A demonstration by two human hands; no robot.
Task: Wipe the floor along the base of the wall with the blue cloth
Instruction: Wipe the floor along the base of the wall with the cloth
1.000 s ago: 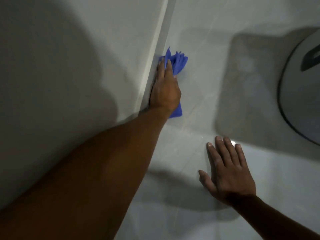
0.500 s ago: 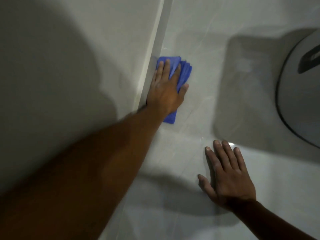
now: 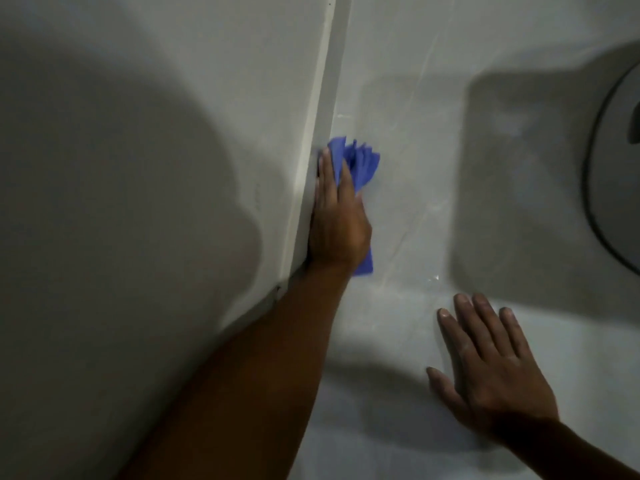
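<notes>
A folded blue cloth [image 3: 360, 164] lies on the pale tiled floor [image 3: 408, 140], right against the skirting strip [image 3: 325, 109] at the foot of the white wall [image 3: 173, 133]. My left hand [image 3: 337, 223] presses down on the cloth, fingers along the skirting; the cloth's bunched end fans out past my fingertips and a corner shows by my wrist. My right hand [image 3: 491, 372] rests flat on the floor nearer to me, fingers spread, holding nothing.
A round grey-and-white object [image 3: 613, 181] with a dark rim stands on the floor at the right edge, casting a broad shadow. A tile joint [image 3: 412, 216] runs diagonally between the cloth and that shadow.
The cloth's far end, flat under my spread fingers half a second ago, is bunched and fanned out now. My left hand stays on it along the skirting. My right hand has stayed planted.
</notes>
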